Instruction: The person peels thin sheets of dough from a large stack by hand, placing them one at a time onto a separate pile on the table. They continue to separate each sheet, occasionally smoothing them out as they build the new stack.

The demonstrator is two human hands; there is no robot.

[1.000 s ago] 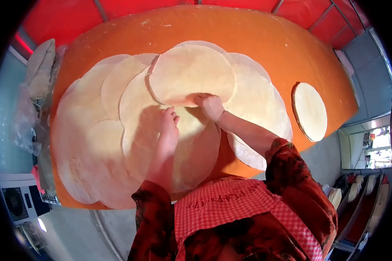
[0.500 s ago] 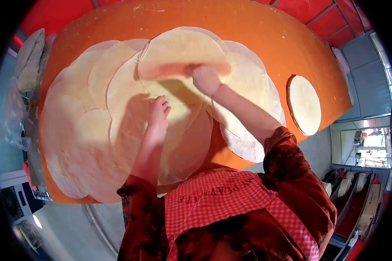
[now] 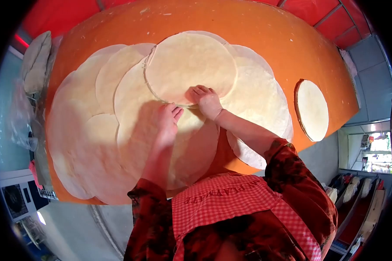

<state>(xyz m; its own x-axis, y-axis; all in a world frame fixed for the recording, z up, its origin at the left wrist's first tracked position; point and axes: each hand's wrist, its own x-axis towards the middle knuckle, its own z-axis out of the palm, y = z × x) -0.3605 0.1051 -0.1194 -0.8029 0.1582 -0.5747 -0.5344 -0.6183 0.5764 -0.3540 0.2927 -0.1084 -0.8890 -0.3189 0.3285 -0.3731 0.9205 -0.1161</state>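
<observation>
A stack of thin round dough sheets (image 3: 191, 65) lies flat at the upper middle of the orange table. My right hand (image 3: 207, 103) rests on the stack's near edge, its fingers laid over the top sheet. Just to the left, my left hand (image 3: 166, 118) has loosely bent, parted fingers, with the fingertips right at the near rim of the stack. Wide overlapping dough sheets (image 3: 85, 143) spread beneath and left of the stack. More thin sheets (image 3: 257, 95) lie under it on the right.
A smaller stack of dough rounds (image 3: 313, 111) sits apart at the table's right side. The orange table (image 3: 283, 26) has a few flour specks. Folded cloth (image 3: 35, 61) and a clear plastic bag (image 3: 21, 117) are beyond the left edge. Shelving (image 3: 357, 209) stands at lower right.
The raised near edge of the dough stack has come down flat as my right hand moved toward me. My left hand shifted slightly right and down, to the rim.
</observation>
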